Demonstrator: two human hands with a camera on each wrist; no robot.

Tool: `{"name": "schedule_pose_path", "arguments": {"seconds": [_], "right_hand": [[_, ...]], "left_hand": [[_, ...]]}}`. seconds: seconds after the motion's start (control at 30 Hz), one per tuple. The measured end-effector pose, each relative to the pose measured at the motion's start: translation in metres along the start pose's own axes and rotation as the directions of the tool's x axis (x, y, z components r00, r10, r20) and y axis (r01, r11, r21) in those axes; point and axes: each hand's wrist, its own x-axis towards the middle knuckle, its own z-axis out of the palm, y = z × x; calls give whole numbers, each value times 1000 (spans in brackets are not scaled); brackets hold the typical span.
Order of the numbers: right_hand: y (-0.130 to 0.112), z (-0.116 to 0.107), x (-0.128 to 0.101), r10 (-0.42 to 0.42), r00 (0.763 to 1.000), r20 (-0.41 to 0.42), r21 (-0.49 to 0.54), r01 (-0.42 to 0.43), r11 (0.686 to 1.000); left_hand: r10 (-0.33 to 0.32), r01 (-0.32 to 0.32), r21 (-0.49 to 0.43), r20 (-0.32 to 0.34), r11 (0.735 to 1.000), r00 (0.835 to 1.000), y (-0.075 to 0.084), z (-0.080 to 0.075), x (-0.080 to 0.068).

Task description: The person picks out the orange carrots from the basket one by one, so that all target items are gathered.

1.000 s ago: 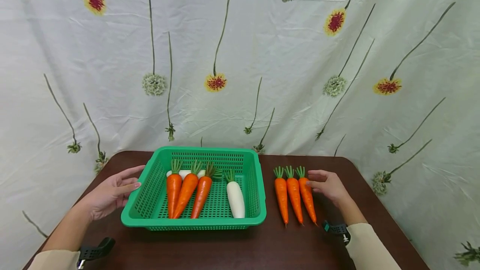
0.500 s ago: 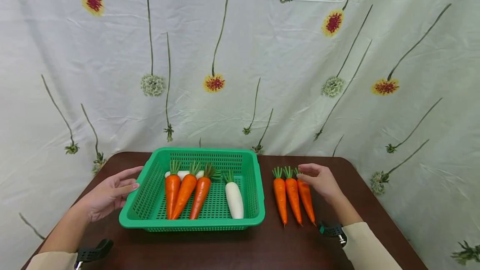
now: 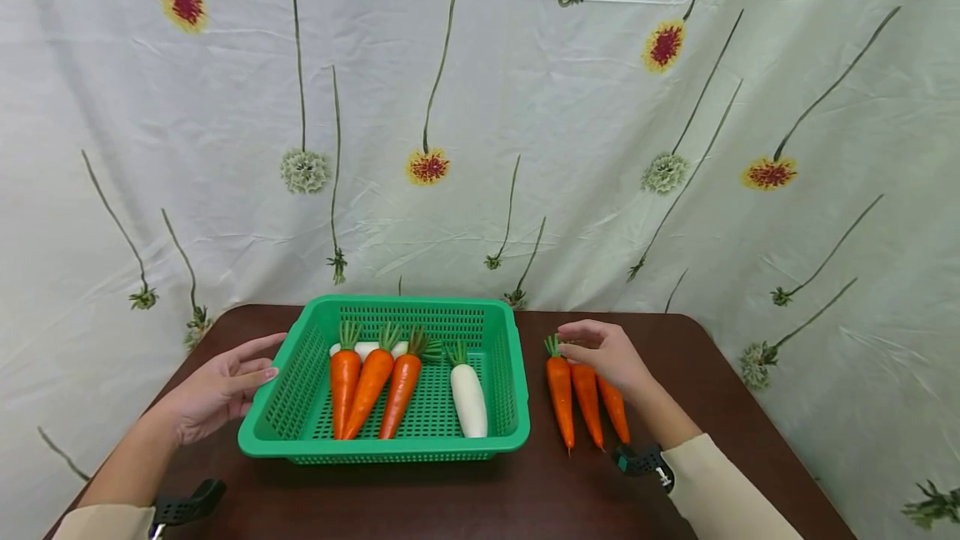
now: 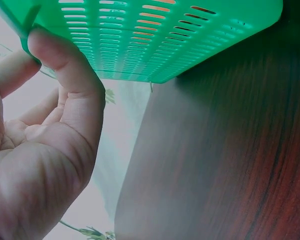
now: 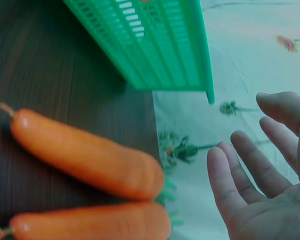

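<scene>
A green plastic basket sits mid-table and holds three orange carrots and a white radish; a second white radish lies behind the carrots. Three more carrots lie side by side on the table right of the basket. My right hand hovers over their green tops with fingers relaxed and spread, holding nothing; the right wrist view shows its open palm above two carrots. My left hand rests at the basket's left rim with fingers straight, thumb against the basket wall.
The dark brown wooden table ends just behind the basket at a hanging white cloth printed with flowers. Its right edge runs close past the loose carrots. Bare wood lies in front of the basket.
My right hand has slid left, from beside the rightmost loose carrot to above the tops of the middle and left ones. The left hand and the basket have not moved.
</scene>
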Motion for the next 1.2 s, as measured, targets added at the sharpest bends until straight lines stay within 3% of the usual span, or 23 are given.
{"name": "schedule_pose_path", "arguments": {"seconds": [0.2, 0.4, 0.63, 0.93, 1.2], "right_hand": [[13, 11, 13, -22, 1000, 15, 42, 22, 999], [1, 25, 14, -44, 998, 48, 76, 40, 996], [-15, 43, 19, -40, 989, 143, 146, 19, 989], [-28, 64, 23, -40, 969, 243, 161, 0, 987], [-40, 78, 29, -14, 950, 312, 232, -62, 971]], "left_hand": [[-6, 6, 4, -3, 1000, 1000, 1, 1, 0], [-2, 2, -4, 10, 1000, 1000, 2, 1, 0], [-5, 5, -8, 11, 1000, 1000, 2, 1, -1], [-8, 8, -11, 8, 1000, 1000, 2, 1, 1], [-4, 4, 4, 7, 1000, 1000, 1, 1, 0]]}}
